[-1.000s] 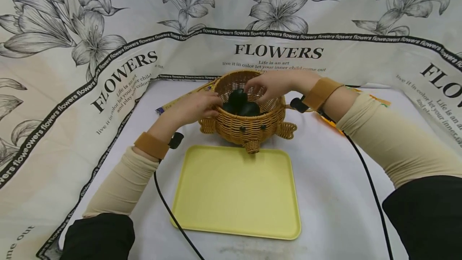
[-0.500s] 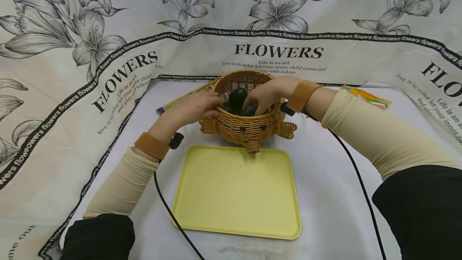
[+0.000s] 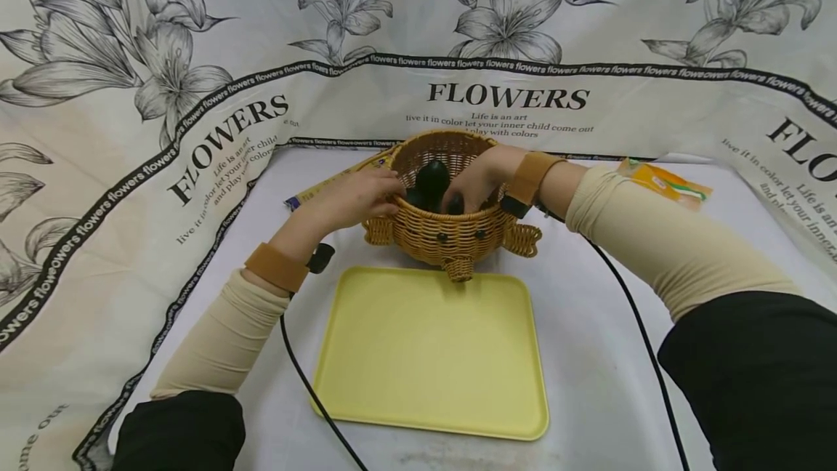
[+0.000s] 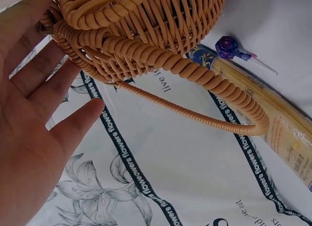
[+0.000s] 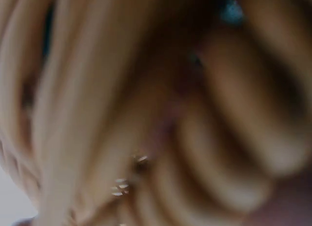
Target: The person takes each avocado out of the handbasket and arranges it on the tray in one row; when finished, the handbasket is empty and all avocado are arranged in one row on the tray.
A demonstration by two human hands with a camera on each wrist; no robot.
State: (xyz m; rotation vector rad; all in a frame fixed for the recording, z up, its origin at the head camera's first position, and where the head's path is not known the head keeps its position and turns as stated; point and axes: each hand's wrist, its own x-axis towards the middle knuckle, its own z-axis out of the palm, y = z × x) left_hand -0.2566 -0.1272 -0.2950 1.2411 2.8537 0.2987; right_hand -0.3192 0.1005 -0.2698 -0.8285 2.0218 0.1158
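A round wicker basket [image 3: 431, 235] with an animal face stands behind the yellow tray [image 3: 431, 355]. Inside it lie dark green, egg-shaped avocados, one of them [image 3: 432, 179] on top. My left hand [image 3: 356, 198] holds the basket's left rim; in the left wrist view its little finger [image 4: 80, 121] stands apart from the wicker. My right hand [image 3: 477, 176] reaches into the basket, fingers curled round another avocado [image 3: 455, 203], mostly hidden by the hand. The right wrist view is filled by blurred wicker [image 5: 92, 89] close to the camera.
A long packet of spaghetti [image 4: 273, 119] lies behind the basket on the left, with a purple-wrapped lollipop [image 4: 226, 48] beside it. On the right is an orange packet [image 3: 667, 184]. Floral cloth [image 3: 510, 27] hangs behind. Black cables [image 3: 314, 391] trail from both wrists.
My right hand has moved left and down into the basket and taken hold of an avocado. The left hand stays on the rim. The orange packet is less covered by the right arm.
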